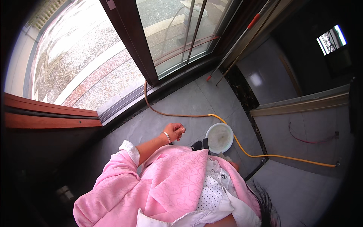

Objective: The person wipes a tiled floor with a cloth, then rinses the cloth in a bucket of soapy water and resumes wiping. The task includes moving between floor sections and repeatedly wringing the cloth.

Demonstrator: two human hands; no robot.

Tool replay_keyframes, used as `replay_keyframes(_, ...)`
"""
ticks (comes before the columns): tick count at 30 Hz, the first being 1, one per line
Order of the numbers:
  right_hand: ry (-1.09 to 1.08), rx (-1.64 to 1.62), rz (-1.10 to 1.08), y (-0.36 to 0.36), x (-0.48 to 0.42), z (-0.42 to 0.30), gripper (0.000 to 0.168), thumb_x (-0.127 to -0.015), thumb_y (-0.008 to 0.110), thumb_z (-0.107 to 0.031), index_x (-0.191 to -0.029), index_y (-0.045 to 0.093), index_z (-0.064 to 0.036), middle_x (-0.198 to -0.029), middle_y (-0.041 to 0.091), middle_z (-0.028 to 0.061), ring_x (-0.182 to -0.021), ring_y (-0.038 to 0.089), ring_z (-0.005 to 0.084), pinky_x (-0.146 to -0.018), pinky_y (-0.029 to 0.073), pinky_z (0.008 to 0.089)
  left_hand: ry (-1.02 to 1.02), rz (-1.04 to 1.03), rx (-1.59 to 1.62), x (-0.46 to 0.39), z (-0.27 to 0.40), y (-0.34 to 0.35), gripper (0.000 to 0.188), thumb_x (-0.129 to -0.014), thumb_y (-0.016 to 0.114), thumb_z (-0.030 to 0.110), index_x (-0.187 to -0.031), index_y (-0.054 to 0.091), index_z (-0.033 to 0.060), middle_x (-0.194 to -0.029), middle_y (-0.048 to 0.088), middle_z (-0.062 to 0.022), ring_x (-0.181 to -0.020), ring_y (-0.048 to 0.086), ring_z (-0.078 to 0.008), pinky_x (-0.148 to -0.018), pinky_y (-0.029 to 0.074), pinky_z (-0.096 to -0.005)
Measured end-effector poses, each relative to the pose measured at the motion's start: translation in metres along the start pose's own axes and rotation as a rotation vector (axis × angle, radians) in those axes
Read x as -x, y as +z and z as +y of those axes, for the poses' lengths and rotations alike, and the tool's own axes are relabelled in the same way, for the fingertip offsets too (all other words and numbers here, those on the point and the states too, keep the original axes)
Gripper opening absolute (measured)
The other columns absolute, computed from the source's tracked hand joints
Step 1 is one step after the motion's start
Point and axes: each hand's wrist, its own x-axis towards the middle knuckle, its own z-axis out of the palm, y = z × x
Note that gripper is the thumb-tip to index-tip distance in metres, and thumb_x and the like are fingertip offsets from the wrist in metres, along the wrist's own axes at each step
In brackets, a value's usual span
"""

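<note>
My left hand (174, 131) is held out over the grey tiled floor, fingers loosely curled with nothing seen in them. A bracelet circles its wrist. My right hand (235, 165) shows only in part past the edge of my pink jacket, blurred. A pale cloth (224, 156) appears to be gripped in it, though the fingers are mostly hidden. Just beyond that hand stands a white plastic bucket (219, 137) holding cloudy liquid. A dark flat piece (206, 144) lies against the bucket's near left side, beside my dark shoe (197, 145).
A hose, brown (175, 115) then yellow (249, 154), runs from the door sill past the bucket to a wall tap (337, 163). Two poles (230, 56) lean in the corner by the glass door panel (175, 34). At left the sliding doorway opens onto paving (85, 56).
</note>
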Motion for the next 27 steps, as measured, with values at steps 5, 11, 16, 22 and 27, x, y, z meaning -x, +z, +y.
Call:
replay_keyframes(5, 0.136, -0.010, -0.203, -0.014, -0.004, 0.053, 0.048, -0.063, 0.078, -0.021, -0.103, 0.067, 0.002, -0.097, 0.068, 0.0174, -0.089, 0.066, 0.0240, -0.082, 0.050, 0.0320, -0.092, 0.088, 0.202, -0.004, -0.034, -0.005, 0.012, -0.092, 0.056, 0.012, -0.089, 0.059, 0.0008, -0.073, 0.065, -0.0053, -0.065, 0.066, -0.0143, -0.055, 0.051, -0.0249)
replay_keyframes(11, 0.214, -0.016, -0.017, -0.029, -0.003, -0.010, 0.041, -0.064, 0.068, -0.011, -0.104, 0.067, 0.001, -0.098, 0.068, 0.0171, -0.090, 0.065, 0.0243, -0.083, 0.049, 0.0312, -0.056, 0.038, 0.149, 0.000, -0.042, -0.011, 0.010, -0.091, 0.053, 0.002, -0.091, 0.063, 0.0000, -0.080, 0.066, -0.0058, -0.074, 0.066, -0.0137, -0.064, 0.054, -0.0259)
replay_keyframes(16, 0.191, -0.136, 0.063, -0.019, -0.005, -0.051, 0.040, -0.065, 0.060, -0.004, -0.104, 0.068, -0.003, -0.097, 0.069, 0.0143, -0.091, 0.065, 0.0217, -0.083, 0.048, 0.0299, -0.082, 0.010, 0.168, -0.005, -0.021, -0.018, 0.012, -0.092, 0.054, 0.009, -0.091, 0.062, 0.0000, -0.079, 0.066, -0.0060, -0.072, 0.066, -0.0141, -0.063, 0.053, -0.0260)
replay_keyframes(22, 0.152, -0.076, 0.124, -0.006, 0.020, -0.082, 0.041, -0.064, 0.060, -0.005, -0.104, 0.069, -0.006, -0.098, 0.069, 0.0145, -0.092, 0.065, 0.0216, -0.083, 0.048, 0.0296, -0.021, -0.017, 0.154, -0.009, -0.005, -0.032, 0.019, -0.093, 0.056, 0.018, -0.087, 0.060, 0.0009, -0.071, 0.064, -0.0056, -0.064, 0.066, -0.0147, -0.056, 0.052, -0.0249)
replay_keyframes(27, 0.336, -0.138, 0.112, 0.004, 0.041, -0.047, 0.041, -0.064, 0.060, -0.005, -0.105, 0.068, -0.008, -0.100, 0.068, 0.0141, -0.096, 0.064, 0.0237, -0.086, 0.047, 0.0306, 0.051, -0.010, 0.067, -0.012, -0.003, -0.039, 0.022, -0.093, 0.056, 0.020, -0.081, 0.058, 0.0008, -0.064, 0.060, -0.0050, -0.055, 0.062, -0.0138, -0.049, 0.051, -0.0247)
